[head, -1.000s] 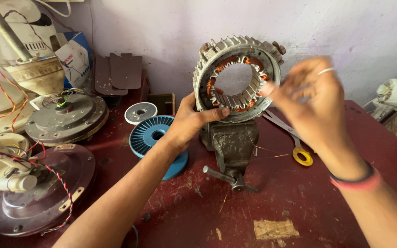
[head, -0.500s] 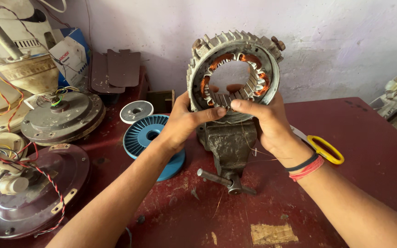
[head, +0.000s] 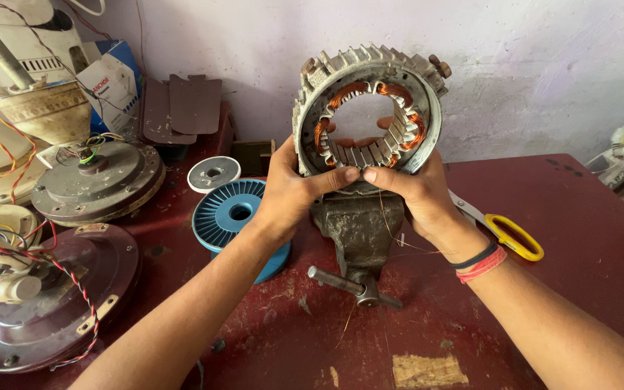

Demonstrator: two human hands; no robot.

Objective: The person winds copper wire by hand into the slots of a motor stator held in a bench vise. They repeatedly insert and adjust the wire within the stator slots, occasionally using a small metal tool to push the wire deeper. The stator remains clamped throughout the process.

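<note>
At the centre of the frame I have both hands on a fan motor stator [head: 370,108], a ribbed grey metal ring with copper windings showing around its inner bore, standing upright on edge in the jaws of a bench vise [head: 359,227]. My left hand [head: 290,191] is curled around the lower left of the ring, thumb pressed across the front along the bottom of the bore and fingers wrapped behind it, so it is closed on the stator. My right hand [head: 417,191] grips the lower right in the same way, its thumb meeting the left thumb tip to tip at the bottom of the bore, and some fingertips show through the opening from behind. A thin strand of copper wire [head: 388,224] trails down from near my right thumb, in front of the vise. The vise sits on the dark red worktop [head: 579,253], its handle bar pointing toward the lower centre. Just right of my right wrist lie scissors with yellow handles [head: 518,238]. Left of my left forearm is a blue plastic wire spool [head: 229,213], with a small grey disc [head: 213,174] just above it. At the left edge of the frame sit ceiling fan motor housings [head: 99,184] with red and yellow twisted leads.
</note>
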